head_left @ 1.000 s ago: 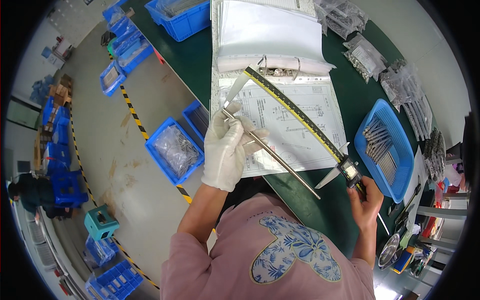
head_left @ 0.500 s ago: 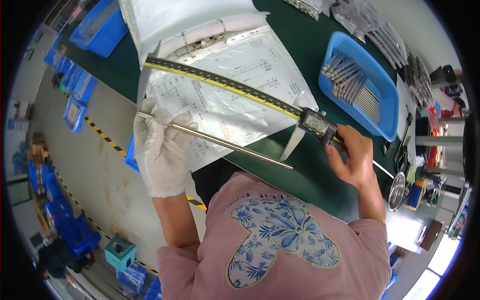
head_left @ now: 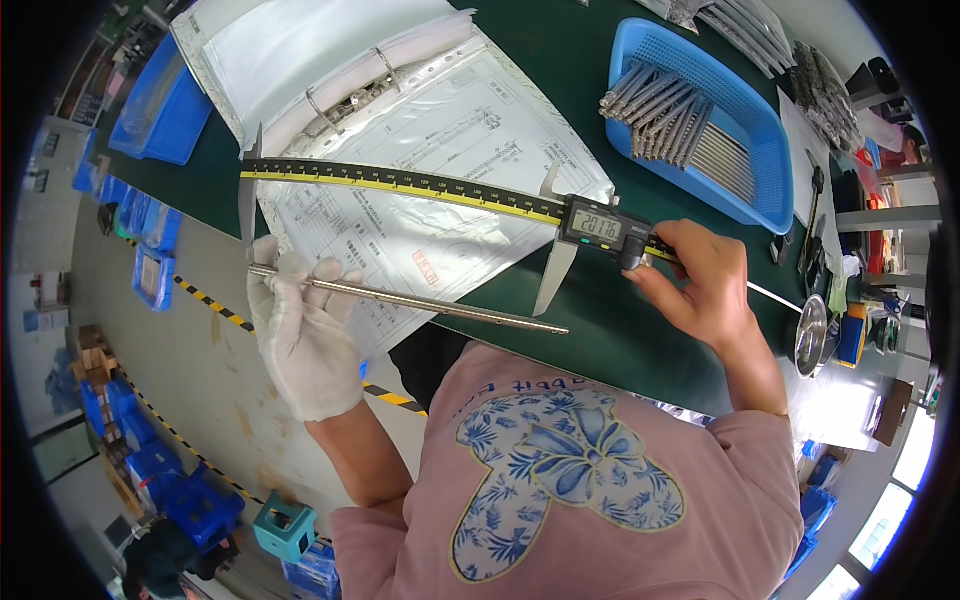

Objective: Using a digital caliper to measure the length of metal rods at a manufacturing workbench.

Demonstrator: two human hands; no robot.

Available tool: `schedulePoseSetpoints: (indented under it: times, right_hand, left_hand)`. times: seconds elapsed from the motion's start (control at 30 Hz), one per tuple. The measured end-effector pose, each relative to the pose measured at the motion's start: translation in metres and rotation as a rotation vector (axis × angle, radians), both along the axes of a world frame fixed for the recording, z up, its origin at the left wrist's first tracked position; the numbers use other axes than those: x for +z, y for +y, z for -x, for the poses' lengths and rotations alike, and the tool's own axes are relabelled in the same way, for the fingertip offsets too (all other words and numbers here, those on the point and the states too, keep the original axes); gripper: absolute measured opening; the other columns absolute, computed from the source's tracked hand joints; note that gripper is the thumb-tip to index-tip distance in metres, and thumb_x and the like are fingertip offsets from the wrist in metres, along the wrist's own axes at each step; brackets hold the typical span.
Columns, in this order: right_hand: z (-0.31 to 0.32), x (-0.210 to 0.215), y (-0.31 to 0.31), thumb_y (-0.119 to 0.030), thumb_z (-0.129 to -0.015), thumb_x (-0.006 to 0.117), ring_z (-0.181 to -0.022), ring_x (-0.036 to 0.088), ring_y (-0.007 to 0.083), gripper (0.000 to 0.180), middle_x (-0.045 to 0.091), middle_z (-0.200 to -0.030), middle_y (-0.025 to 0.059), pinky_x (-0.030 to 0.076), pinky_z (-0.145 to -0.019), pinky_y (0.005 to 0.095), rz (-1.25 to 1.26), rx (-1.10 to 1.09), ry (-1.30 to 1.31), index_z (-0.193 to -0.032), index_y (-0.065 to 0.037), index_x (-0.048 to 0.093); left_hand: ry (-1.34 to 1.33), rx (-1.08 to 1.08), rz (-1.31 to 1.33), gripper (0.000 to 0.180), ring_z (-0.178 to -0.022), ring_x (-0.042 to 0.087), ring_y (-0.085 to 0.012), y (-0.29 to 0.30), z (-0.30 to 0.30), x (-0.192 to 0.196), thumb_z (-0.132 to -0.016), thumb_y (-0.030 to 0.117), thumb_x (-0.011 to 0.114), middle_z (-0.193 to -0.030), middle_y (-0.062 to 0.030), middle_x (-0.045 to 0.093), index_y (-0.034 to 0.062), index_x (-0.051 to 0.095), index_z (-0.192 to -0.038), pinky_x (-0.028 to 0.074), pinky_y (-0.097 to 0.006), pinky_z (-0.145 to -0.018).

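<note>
At the binder's [head_left: 360,100] near edge, my left hand [head_left: 305,340] pinches a rod [head_left: 430,305], best kept parallel to the caliper [head_left: 602,228] my right hand [head_left: 708,285] grips.

Bright glare on pages [head_left: 425,205], fisheye-warped edges

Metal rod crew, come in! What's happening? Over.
Gloved left grip: holding metal rod. Bare right grip: holding digital caliper. Rod's free end: nothing seen blocking it.

Green table [head_left: 640,365] with open binder [head_left: 440,130] and blue basket [head_left: 768,160]
</note>
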State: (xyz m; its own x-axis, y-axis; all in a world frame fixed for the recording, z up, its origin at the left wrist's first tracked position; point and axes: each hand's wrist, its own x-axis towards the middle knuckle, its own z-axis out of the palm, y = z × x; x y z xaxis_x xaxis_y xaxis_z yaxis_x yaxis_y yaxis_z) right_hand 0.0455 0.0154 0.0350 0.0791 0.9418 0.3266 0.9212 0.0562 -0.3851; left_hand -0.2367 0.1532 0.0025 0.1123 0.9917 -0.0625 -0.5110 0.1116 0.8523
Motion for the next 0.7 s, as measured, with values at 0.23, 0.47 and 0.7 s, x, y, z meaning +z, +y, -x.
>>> schedulePoseSetpoints:
  times: [0.23, 0.47, 0.7]
  right_hand:
    - [-0.0004, -0.0026, -0.0004, -0.024, -0.068, 0.076, -0.047, 0.053, 0.0231, 0.031, 0.056, -0.064, 0.0088, 0.039, -0.042, 0.0297, -0.007, -0.009, 0.02, -0.08, -0.001, 0.059]
    - [-0.0017, -0.0046, -0.0001, -0.025, -0.068, 0.076, -0.046, 0.052, 0.0228, 0.032, 0.056, -0.063, 0.009, 0.039, -0.041, 0.0295, -0.045, 0.0, 0.032, -0.08, -0.001, 0.059]
    - [-0.0012, -0.0047, 0.0001, -0.025, -0.068, 0.076, -0.045, 0.052, 0.0223, 0.032, 0.055, -0.062, 0.0089, 0.038, -0.04, 0.0291, -0.036, -0.011, 0.038, -0.078, -0.001, 0.059]
  left_hand:
    - [-0.016, -0.005, 0.003, 0.037, -0.087, 0.06, -0.0206, 0.0016, -0.0015, 0.0007, -0.093, 0.014, 0.047, -0.096, -0.0046, 0.054, 0.005, 0.036, -0.127, 0.054, -0.037, -0.075]
    - [-0.05, -0.043, -0.006, 0.036, -0.088, 0.058, -0.0178, 0.0018, -0.0022, 0.0036, -0.092, 0.012, 0.048, -0.094, -0.0033, 0.053, 0.0048, 0.037, -0.126, 0.052, -0.036, -0.079]
    - [-0.021, -0.012, -0.009, 0.036, -0.086, 0.06, -0.019, 0.0018, -0.003, 0.0015, -0.092, 0.012, 0.048, -0.094, -0.0037, 0.054, 0.0052, 0.037, -0.125, 0.054, -0.037, -0.076]
